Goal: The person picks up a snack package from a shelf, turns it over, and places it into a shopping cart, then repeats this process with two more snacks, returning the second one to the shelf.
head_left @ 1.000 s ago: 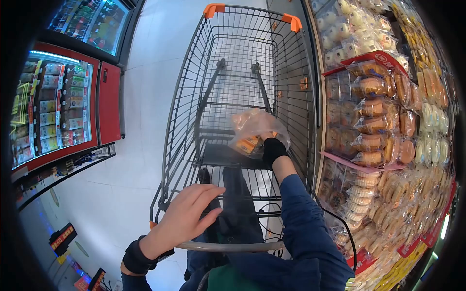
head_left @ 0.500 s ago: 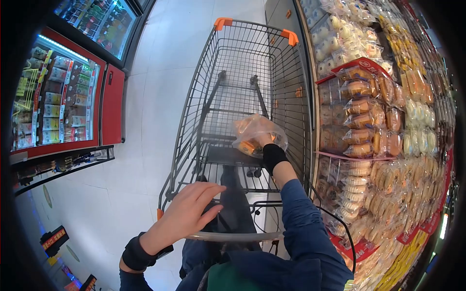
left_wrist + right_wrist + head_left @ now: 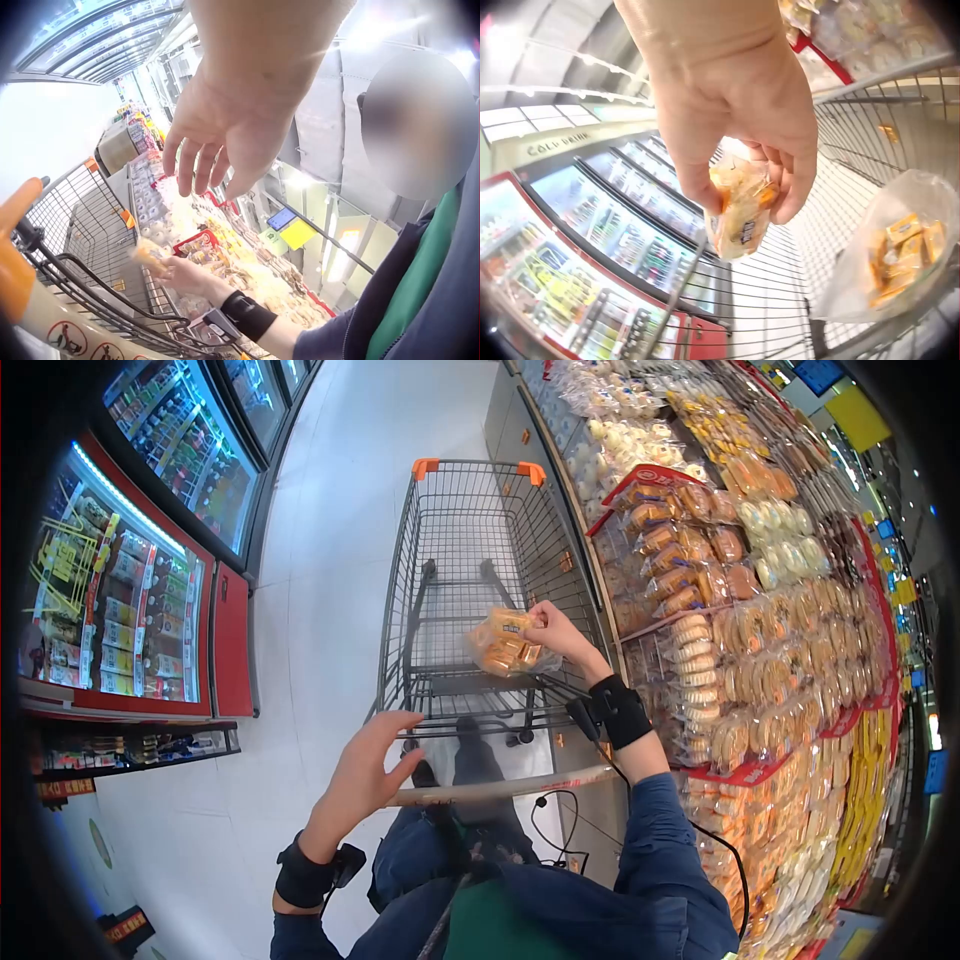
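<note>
Drinks fridge: at the far left, a red-framed fridge (image 3: 230, 645) stands with its lit front towards the aisle; its near edge is well apart from the cart.
Aisle floor: a wide strip of white floor (image 3: 310, 560) runs between the fridge and the cart, leaving room along the cart's left side.
Left hand: the left hand (image 3: 362, 768) hangs over the cart's near left corner, palm down, fingers together and thumb apart, holding nothing.
Cart: a wire cart (image 3: 475, 485), orange at its two far corners; mesh reaches from the bag to the far edge.
Handle: a pale bar (image 3: 500, 790) crosses the cart's near edge, in front of the person's body.
Bag: a clear bag (image 3: 900, 251) with orange packets in it is inside the cart, near its right wall.
Packet: a small wrapped snack (image 3: 739, 214) is held inside the cart's outline, beside the bag in the right wrist view.
Right hand: the right hand (image 3: 565, 635) reaches over the cart's right edge, fingers and thumb clamped on the snack.
Bread display: wrapped bread (image 3: 790, 640) fills the display at far right; its base runs close beside the cart's right wall.
</note>
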A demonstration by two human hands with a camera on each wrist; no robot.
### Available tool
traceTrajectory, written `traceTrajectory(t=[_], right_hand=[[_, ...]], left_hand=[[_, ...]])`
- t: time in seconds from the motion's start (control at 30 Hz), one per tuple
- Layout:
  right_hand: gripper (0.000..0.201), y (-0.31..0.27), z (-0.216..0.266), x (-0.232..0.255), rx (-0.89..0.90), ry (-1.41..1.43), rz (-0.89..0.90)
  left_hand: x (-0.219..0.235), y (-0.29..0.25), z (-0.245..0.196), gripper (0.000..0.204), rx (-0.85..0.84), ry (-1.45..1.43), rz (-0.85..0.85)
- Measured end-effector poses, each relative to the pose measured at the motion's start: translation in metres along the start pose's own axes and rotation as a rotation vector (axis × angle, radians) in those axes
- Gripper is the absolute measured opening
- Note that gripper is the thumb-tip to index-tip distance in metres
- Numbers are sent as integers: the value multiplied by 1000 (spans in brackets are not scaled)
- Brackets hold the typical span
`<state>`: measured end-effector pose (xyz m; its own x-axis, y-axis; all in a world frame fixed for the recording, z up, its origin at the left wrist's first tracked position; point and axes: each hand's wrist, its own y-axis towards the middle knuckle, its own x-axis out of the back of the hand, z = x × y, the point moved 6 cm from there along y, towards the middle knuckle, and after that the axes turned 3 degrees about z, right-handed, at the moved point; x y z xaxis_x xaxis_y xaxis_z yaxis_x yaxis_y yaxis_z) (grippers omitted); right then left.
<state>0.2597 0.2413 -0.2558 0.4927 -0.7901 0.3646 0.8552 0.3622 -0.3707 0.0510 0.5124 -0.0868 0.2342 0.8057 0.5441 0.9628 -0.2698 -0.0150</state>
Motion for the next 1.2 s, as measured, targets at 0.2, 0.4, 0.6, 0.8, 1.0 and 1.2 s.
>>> traceTrajectory(t=[0.2,0.4,0.6,0.8,1.0,1.2], right_hand=[[41,-131,109,-15,336,98,-57],[48,-239,168,-61,567,227,-93],[50,-305,170,-108,532,359,-43],[47,-348,157,-126,532,423,-62],[60,-385,149,-116,496,402,-120],[60,-439,133,-97,668,320,-255]], left_hand=[[20,-44,-14,39,-20,-37,-80],[20,-75,-37,43,-199,-41,-103],[-1,-87,-67,66,-449,-111,-64],[-22,-99,-101,67,-790,-23,11],[-40,-112,-121,57,-713,-65,9],[-81,-116,-142,62,-638,-120,53]])
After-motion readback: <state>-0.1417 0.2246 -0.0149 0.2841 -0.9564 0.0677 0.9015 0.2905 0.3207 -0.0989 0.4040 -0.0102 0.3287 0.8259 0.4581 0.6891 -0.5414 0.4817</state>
